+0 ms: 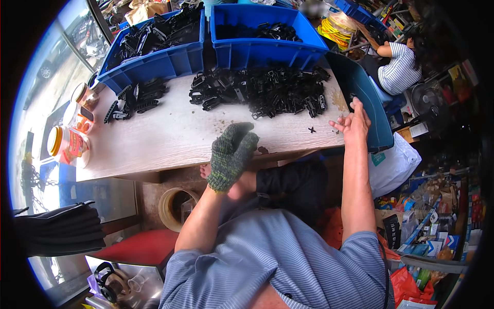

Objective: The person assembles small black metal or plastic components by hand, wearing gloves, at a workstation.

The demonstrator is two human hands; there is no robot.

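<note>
Head view shows the person's left hand, in a dark green knitted glove, above the front edge of the worktop, fingers bent toward the thumb; whether anything is gripped cannot be told. The bare right hand is over the worktop's right edge, beside a teal bin, its fingers loosely spread and open, with nothing seen in the palm. The black parts lie heaped toward the back edge, in front of two blue crates, the left crate and the right crate; a smaller pile lies further left. One small black piece lies alone near the front right corner. Lidded jars line the left edge.
</note>
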